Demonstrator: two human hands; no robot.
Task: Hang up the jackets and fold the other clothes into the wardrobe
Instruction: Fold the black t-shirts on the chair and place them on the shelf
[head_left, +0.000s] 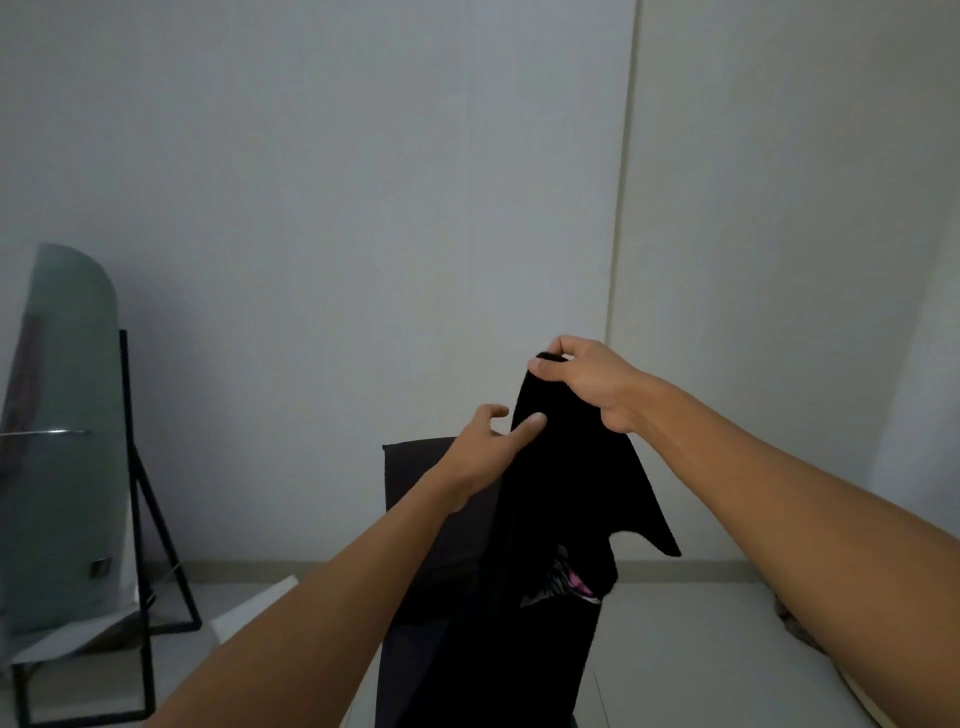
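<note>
A black garment (558, 499) hangs in the air in front of me, with a sleeve or flap sticking out to the right and a patch of pink and white print low down. My right hand (589, 382) pinches its top edge and holds it up. My left hand (485, 447) is just left of the cloth, fingers spread, the fingertips touching its left side without gripping it. No wardrobe and no hanger are in view.
A dark chair back (415, 499) stands behind the garment. A standing mirror (67, 441) on a black frame leans at the left. A pale wall fills the background, and a light surface (701, 649) lies at the lower right.
</note>
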